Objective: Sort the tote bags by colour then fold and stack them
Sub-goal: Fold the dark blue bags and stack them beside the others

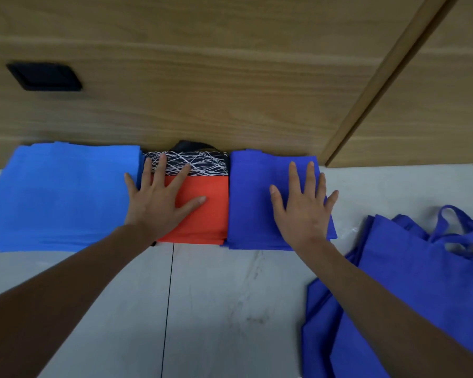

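Fabric like this looks thin, soft and light: it should fold flat easily but spring open or slide off a pile unless pressed down. A folded bag is best taken by its folded edge with both hands. An open one is best taken by the top corners, with the handles (pixel 448 222) tucked in first so they do not snag.

Three folded piles sit in a row on the floor (pixel 230 309), backed up against a wooden panel (pixel 202 91). The light-blue stack (pixel 58 197) is on the left, the red stack (pixel 202 214) is in the middle and the dark-blue stack (pixel 251 200) is on the right, each just beside the next. The red stack has a patterned band (pixel 202 163) along its far edge. Something black pokes up behind it, perhaps another bag, but too little shows to tell.

The loose bags (pixel 421 282), dark blue and not yet folded, lie in a heap near the person's right arm, apart from the row.

The left hand (pixel 159 203) lies flat, palm down, on the red stack. Its fingers are straight and spread, the tips reach onto the patterned band and the little finger lies over the edge of the light-blue stack. The right hand (pixel 303 205) lies the same way on the dark-blue stack, spread and pressing. Neither hand grips anything, and they are well apart, one to a pile.

My guess is the piles are being flattened and squared before the loose bags are folded.
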The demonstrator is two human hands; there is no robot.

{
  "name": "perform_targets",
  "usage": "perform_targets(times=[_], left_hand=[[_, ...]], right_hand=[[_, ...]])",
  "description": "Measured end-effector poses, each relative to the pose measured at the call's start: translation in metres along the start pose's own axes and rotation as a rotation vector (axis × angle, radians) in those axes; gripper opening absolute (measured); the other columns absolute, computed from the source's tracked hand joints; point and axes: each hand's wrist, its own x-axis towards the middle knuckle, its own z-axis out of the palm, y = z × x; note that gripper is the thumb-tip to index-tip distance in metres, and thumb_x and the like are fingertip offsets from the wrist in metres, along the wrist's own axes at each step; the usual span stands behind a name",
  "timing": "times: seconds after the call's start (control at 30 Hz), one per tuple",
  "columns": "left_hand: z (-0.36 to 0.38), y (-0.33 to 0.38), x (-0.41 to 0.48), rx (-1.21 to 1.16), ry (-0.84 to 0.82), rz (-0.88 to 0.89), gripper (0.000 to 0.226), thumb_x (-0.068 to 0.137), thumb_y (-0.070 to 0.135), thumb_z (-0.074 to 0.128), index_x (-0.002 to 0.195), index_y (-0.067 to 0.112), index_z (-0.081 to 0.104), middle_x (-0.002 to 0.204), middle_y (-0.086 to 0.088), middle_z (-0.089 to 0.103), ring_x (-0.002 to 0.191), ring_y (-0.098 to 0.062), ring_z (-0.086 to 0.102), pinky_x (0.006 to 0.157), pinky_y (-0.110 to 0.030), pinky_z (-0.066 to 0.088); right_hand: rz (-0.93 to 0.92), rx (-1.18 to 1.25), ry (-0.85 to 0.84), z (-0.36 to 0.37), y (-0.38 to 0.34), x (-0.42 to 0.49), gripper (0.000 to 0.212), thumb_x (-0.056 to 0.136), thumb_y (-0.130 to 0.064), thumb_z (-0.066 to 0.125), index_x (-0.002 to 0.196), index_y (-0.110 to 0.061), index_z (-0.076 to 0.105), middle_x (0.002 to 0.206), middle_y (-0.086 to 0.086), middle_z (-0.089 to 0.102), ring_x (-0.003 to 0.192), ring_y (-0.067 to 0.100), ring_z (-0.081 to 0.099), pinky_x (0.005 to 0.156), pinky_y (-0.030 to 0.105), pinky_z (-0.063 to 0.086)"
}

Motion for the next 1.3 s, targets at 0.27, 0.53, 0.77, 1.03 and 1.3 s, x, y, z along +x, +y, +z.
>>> perform_targets(times=[0.27,0.53,0.77,1.03,1.3], left_hand=[[-0.039,0.030,-0.020,-0.041,0.054,0.123,0.075,0.084,0.069,0.022,0.144,0.026,0.033,0.155,-0.005,0.021,0.144,-0.023,0.014,0.112,-0.053,0.005],[-0.017,0.045,-0.030,-0.039,-0.272,0.089,0.069,0.092,0.055,0.041,0.149,0.028,0.014,0.158,-0.004,-0.003,0.144,-0.025,0.004,0.113,-0.049,0.015],[-0.005,0.040,-0.024,-0.063,-0.333,0.065,0.068,0.092,0.059,0.035,0.149,0.031,0.013,0.158,0.000,-0.006,0.145,-0.021,-0.001,0.113,-0.048,0.013],[-0.005,0.038,-0.023,-0.074,-0.341,0.133,0.062,0.095,0.050,0.035,0.149,0.025,0.017,0.158,-0.004,-0.003,0.145,-0.023,0.001,0.114,-0.045,0.012],[-0.014,0.027,-0.012,-0.200,0.224,0.175,0.054,0.082,0.035,0.031,0.118,0.005,0.057,0.125,-0.017,0.052,0.111,-0.035,0.052,0.093,-0.043,0.039]], right_hand=[[-0.208,0.083,0.108,-0.041,0.011,-0.037,0.074,0.089,-0.057,0.008,0.149,-0.016,0.023,0.157,0.011,0.013,0.144,0.033,0.012,0.114,0.054,0.009],[-0.382,-0.166,-0.328,-0.023,0.043,-0.046,0.067,0.099,-0.043,0.037,0.150,-0.033,-0.006,0.158,0.003,-0.017,0.145,0.030,-0.007,0.116,0.043,0.008],[-0.197,0.032,-0.292,0.000,0.042,-0.055,0.083,0.088,0.013,0.034,0.151,-0.032,0.002,0.160,-0.004,-0.001,0.146,0.023,0.003,0.106,0.040,0.039],[-0.384,-0.159,-0.138,0.004,0.026,-0.066,0.070,0.088,-0.010,0.057,0.148,-0.029,0.027,0.154,0.010,0.026,0.136,0.037,0.034,0.102,0.046,0.040],[-0.281,-0.132,-0.065,0.007,0.013,-0.056,0.078,0.092,-0.065,0.008,0.121,-0.019,0.064,0.132,0.017,0.055,0.107,0.039,0.059,0.083,0.052,0.051]])
